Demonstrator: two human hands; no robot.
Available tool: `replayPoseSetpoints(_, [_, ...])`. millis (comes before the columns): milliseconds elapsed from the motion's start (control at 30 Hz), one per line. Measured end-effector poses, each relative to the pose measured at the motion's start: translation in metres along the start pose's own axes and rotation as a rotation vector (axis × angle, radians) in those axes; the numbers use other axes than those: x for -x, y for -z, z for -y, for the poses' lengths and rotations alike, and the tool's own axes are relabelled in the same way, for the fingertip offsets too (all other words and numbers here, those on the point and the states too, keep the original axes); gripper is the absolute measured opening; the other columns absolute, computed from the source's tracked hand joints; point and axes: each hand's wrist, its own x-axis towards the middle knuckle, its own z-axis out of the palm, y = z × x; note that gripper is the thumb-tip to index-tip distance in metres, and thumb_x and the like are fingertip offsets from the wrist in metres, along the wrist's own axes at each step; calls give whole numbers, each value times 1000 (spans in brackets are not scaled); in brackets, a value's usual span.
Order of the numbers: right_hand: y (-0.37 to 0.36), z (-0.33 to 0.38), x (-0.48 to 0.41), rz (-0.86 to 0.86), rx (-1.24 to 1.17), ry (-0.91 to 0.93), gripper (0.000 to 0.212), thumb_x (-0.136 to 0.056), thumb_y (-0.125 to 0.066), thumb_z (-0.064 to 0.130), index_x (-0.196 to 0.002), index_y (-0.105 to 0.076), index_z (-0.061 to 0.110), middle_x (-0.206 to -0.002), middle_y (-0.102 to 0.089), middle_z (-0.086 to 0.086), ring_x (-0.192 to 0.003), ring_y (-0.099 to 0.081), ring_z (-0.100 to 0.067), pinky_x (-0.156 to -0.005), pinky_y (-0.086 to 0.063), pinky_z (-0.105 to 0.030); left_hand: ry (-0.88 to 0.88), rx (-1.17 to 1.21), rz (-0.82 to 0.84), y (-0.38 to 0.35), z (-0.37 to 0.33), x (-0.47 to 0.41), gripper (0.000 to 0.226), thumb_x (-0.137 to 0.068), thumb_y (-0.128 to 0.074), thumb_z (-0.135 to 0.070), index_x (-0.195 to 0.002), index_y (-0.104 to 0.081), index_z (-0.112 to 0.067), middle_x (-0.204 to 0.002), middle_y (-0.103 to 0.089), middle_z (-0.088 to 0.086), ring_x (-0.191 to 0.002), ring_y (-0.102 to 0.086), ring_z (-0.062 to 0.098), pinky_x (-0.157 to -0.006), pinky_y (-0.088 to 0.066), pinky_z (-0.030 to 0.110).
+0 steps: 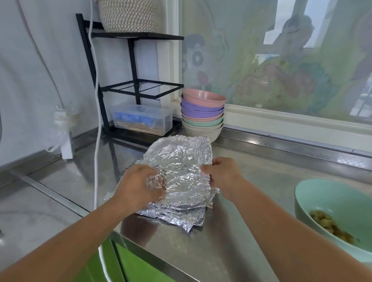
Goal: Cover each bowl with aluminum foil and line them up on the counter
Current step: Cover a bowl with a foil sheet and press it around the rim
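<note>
At frame centre, the left hand [138,186] and right hand [220,175] each pinched an edge of the top foil sheet [179,162]; the bowl [321,192] sat on the tabletop [255,164] at lower right, nearer the right hand.

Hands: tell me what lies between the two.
In the head view, a crumpled aluminum foil sheet spans the gap: the left hand grips one side, the right hand pinches the other, over a foil pile.
</note>
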Motion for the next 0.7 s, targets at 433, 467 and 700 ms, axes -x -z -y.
replayPoseSetpoints(433, [108,27,78,-141,-361,-15,6,-82,-64,16,-82,-62,9,-68,-48,-13,-59,-46,-21,-56,-37,-32,288,893,-134,18,-138,4,13,-96,-60,-26,-89,-64,-16,-84,-59,-2,-77,-52,14,-76,-40,29])
replayPoseSetpoints(467, [127,23,84,-216,-282,-6,13,-85,-60,19,-75,-55,13,-63,-41,-10,-53,-39,-18,-53,-30,-27,285,919,-122,7,-155,5,16,-96,-60,-27,-86,-63,-15,-82,-58,0,-74,-52,15,-76,-40,29])
replayPoseSetpoints(700, [247,-27,131,-563,214,100,37,-94,-51,25,-60,-47,11,-55,-44,-8,-50,-39,-21,-53,-28,-29,168,781,-49,-92,-243,23,37,-94,-56,-32,-62,-53,-14,-52,-47,2,-50,-40,19,-53,-32,30])
